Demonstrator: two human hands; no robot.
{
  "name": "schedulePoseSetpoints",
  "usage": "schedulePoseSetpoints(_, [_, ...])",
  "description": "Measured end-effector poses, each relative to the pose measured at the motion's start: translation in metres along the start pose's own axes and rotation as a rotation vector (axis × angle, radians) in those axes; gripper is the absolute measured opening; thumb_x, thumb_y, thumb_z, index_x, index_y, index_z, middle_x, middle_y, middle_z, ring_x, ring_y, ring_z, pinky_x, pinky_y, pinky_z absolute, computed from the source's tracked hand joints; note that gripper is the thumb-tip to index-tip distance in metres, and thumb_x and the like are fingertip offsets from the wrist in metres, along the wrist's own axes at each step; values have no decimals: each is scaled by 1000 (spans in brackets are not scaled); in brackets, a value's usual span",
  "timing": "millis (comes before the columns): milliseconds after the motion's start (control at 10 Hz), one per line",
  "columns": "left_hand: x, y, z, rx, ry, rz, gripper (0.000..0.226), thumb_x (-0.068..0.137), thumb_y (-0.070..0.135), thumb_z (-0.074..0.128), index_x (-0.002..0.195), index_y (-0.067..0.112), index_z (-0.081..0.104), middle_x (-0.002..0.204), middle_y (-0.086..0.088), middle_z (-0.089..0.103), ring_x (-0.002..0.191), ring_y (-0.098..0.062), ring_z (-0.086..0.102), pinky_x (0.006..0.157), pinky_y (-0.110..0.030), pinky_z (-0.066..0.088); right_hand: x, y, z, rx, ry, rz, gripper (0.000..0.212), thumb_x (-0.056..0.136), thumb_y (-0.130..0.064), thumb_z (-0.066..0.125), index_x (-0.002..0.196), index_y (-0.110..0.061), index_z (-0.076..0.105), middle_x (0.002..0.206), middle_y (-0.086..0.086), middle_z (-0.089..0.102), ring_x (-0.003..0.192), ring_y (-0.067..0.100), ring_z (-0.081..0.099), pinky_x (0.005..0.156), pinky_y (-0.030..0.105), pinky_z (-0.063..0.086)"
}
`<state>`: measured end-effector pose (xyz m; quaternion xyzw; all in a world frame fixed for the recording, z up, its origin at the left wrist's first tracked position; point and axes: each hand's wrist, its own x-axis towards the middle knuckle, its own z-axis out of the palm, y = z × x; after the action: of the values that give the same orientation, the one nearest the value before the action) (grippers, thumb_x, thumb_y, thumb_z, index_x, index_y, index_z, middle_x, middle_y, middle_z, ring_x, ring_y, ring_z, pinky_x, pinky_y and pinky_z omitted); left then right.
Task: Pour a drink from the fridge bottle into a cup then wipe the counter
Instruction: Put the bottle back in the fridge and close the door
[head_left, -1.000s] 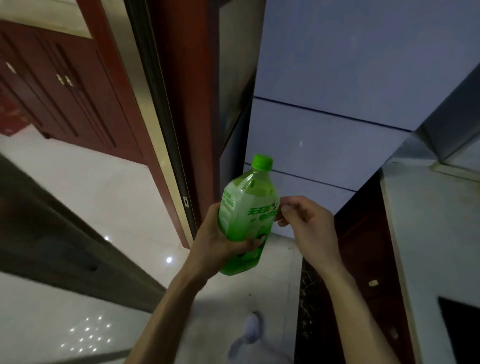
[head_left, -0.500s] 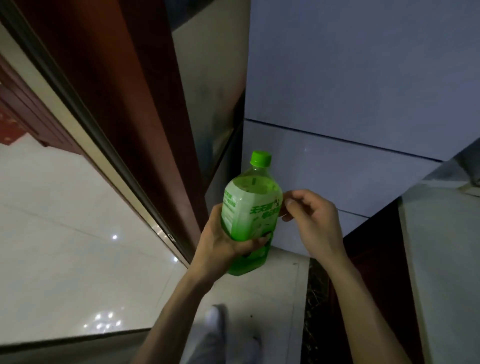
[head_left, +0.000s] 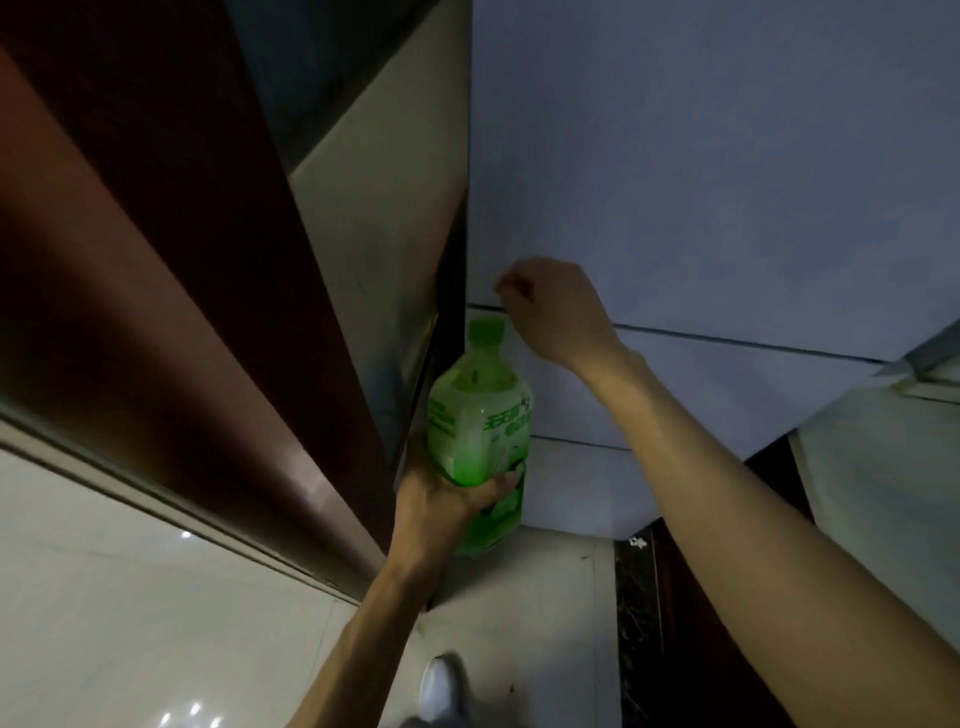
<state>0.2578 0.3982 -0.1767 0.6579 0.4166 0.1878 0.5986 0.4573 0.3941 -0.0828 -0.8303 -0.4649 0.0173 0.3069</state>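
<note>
Two bare hands are up before the pale fridge: the left hand has its grip clamped round the lower body of the green bottle, held upright and capped, while the right hand, fingers curled together, rests at the door seam just above the cap.

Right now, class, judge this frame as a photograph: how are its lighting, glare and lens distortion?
Head view: dim overall, the grey fridge flatly lit; small glare spots on the glossy floor; wide-angle lens slants the straight edges; the green bottle in the left hand is brightest, its label soft.
</note>
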Motion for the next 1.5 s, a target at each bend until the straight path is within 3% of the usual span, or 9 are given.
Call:
schedulePoseSetpoints(200, [8, 2, -1, -8, 10, -32, 67, 61, 22, 92, 110, 33, 47, 102, 15, 63, 90, 5, 59, 69, -12, 50, 69, -32, 17, -747, -72, -568, 10, 67, -9, 61, 62, -7, 69, 73, 11, 68, 81, 31, 66, 88, 42, 52])
schedulePoseSetpoints(400, [4, 4, -4, -25, 41, -12, 80, 59, 24, 94, 125, 20, 48, 113, 6, 65, 100, -12, 64, 82, -29, 57, 99, -34, 28, -1295, -286, -387, 42, 102, -28, 36, 127, -4, 59, 143, 16, 48, 141, 37, 27, 121, 49, 2])
schedulePoseSetpoints(500, [-3, 0, -6, -53, 61, -6, 76, 55, 26, 96, 119, 19, 56, 109, 3, 71, 98, -14, 69, 82, -37, 60, 103, -38, 33, -1411, -331, -383, 51, 104, -29, 31, 145, 1, 33, 156, 17, 26, 146, 36, 13, 122, 43, 4])
schedulePoseSetpoints(600, [-16, -5, -6, -72, 42, -39, 80, 48, 41, 96, 116, 18, 61, 106, 2, 73, 95, -15, 72, 79, -41, 61, 92, -43, 32, -1209, -419, -212, 45, 104, -15, 23, 143, -7, 43, 152, 9, 40, 143, 18, 28, 100, -4, 13])
schedulePoseSetpoints(700, [-32, -4, -5, -134, 68, -36, 91, 39, 51, 94, 116, 22, 55, 109, 2, 70, 98, -18, 70, 80, -44, 61, 113, -9, 67, -1006, 10, -99, 61, 99, -19, 17, 102, -38, 75, 108, -23, 69, 108, -14, 54, 76, -13, 9])
schedulePoseSetpoints(800, [-49, -2, -10, -204, 53, 0, 93, 40, 44, 93, 120, 23, 51, 112, 2, 69, 101, -16, 69, 82, -42, 61, 72, -17, 49, -1087, -342, -395, 6, 65, -36, 76, 63, -30, 74, 75, -15, 70, 84, 4, 65, 84, 8, 40])
schedulePoseSetpoints(1000, [-98, -9, -25, -250, 124, 53, 92, 43, 43, 92, 124, 25, 52, 112, 0, 71, 100, -16, 70, 81, -41, 61, -13, -50, 14, -1126, -205, -680, 20, 84, -19, 58, 90, -12, 76, 105, 7, 69, 113, 32, 54, 112, 39, 29])
schedulePoseSetpoints(1100, [-124, -15, -30, -252, 160, 42, 93, 42, 43, 91, 124, 24, 52, 111, 1, 70, 101, -16, 70, 81, -40, 61, -52, -54, 4, -1008, -122, -787, 4, 63, -6, 67, 65, -5, 71, 72, 12, 66, 82, 33, 61, 89, 38, 48])
schedulePoseSetpoints(1500, [-195, -38, -34, -257, 64, 23, 86, 48, 39, 90, 123, 20, 53, 111, -2, 72, 102, -20, 70, 82, -45, 61, -246, -68, -46, -635, -92, -589, 17, 82, -20, 54, 71, -13, 65, 80, 8, 62, 90, 29, 56, 96, 43, 31])
